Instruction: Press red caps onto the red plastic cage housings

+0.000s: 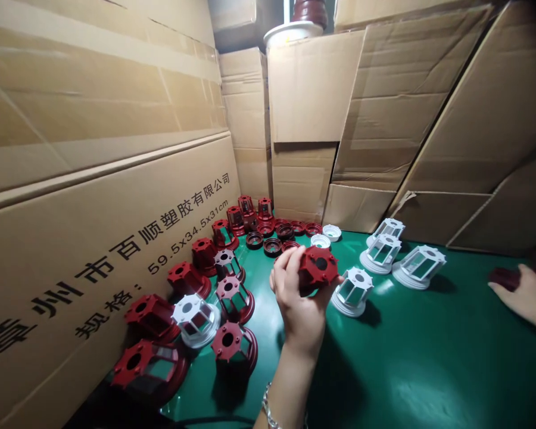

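Note:
My left hand (301,304), with a chain bracelet at its wrist, grips a red six-sided plastic lantern frame (320,266) above the table. The frame's top, with a dark round hole and small pegs, faces me. Just right of it stands a white lantern frame (354,291). At the far right, my right hand (529,298) has its fingers and thumb around a dark red part (504,278). Shadow and the fingers hide most of that part, so its kind is unclear.
Red lantern frames (190,279) line the left side of the green table (429,369), with a white one (196,319) among them. Red rings (272,246) and white rings (332,232) lie at the back. White frames (420,266) stand on the right. Cardboard boxes (312,89) wall the table in.

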Demonstrator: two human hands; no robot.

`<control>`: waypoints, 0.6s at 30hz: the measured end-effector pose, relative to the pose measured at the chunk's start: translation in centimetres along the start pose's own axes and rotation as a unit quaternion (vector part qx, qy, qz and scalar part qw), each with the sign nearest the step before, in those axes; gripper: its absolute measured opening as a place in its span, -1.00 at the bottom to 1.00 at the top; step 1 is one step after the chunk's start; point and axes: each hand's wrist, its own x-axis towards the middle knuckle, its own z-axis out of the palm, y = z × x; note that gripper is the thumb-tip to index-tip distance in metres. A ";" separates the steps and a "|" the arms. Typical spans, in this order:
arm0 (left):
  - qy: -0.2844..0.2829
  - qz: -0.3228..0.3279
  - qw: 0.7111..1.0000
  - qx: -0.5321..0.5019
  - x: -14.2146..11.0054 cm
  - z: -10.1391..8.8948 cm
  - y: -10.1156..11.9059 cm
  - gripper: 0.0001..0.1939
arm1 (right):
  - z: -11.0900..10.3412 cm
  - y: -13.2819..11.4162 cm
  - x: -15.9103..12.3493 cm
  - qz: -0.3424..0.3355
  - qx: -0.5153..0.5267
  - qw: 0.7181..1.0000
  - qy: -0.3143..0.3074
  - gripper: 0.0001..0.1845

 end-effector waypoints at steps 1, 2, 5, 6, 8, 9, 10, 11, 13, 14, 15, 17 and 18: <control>0.008 0.000 1.000 -0.001 0.4 -0.1 0.1 -0.44 | 0.0 -0.7 -0.7 0.023 -0.033 0.999 0.006 0.01; 0.016 -0.003 1.000 -0.005 0.8 -0.2 0.2 -0.44 | -0.1 -2.1 -1.7 0.027 -0.051 0.998 0.018 0.02; 0.026 -0.046 0.998 -0.042 2.1 -0.2 0.2 -0.42 | -1.5 -9.1 -5.0 -0.090 -0.020 0.993 0.074 -0.11; 0.029 -0.069 0.995 -0.064 2.5 -0.2 0.1 -0.40 | -2.0 -11.8 -5.9 -0.148 0.000 0.985 0.089 -0.22; 0.045 -0.104 0.987 -0.110 2.9 0.1 -0.2 -0.38 | -3.2 -17.3 -7.4 -0.260 0.014 0.964 0.049 -0.52; 0.058 -0.112 0.984 -0.126 2.9 0.3 -0.4 -0.38 | -3.9 -19.9 -7.9 -0.290 0.015 0.957 0.030 -0.65; 0.072 -0.116 0.981 -0.135 2.9 0.4 -0.7 -0.38 | -4.5 -22.3 -8.4 -0.308 0.014 0.951 0.024 -0.71; 0.082 -0.117 0.980 -0.139 2.8 0.5 -1.0 -0.38 | -5.1 -24.6 -8.9 -0.327 0.007 0.945 0.025 -0.73; 0.095 -0.119 0.979 -0.133 2.5 0.5 -1.4 -0.39 | -6.1 -28.8 -10.0 -0.341 -0.039 0.938 0.057 -0.73; 0.104 -0.119 0.979 -0.129 2.3 0.5 -1.6 -0.40 | -6.4 -30.6 -10.6 -0.350 -0.060 0.934 0.040 -0.72; 0.116 -0.116 0.978 -0.126 2.2 0.4 -1.8 -0.41 | -6.4 -32.3 -11.2 -0.364 -0.079 0.928 0.001 -0.70; 0.152 -0.101 0.976 -0.117 2.2 0.3 -1.9 -0.43 | -5.9 -35.3 -12.8 -0.402 -0.110 0.904 -0.097 -0.65; 0.169 -0.091 0.975 -0.110 2.2 0.2 -1.9 -0.44 | -5.3 -36.5 -13.6 -0.425 -0.117 0.887 -0.139 -0.65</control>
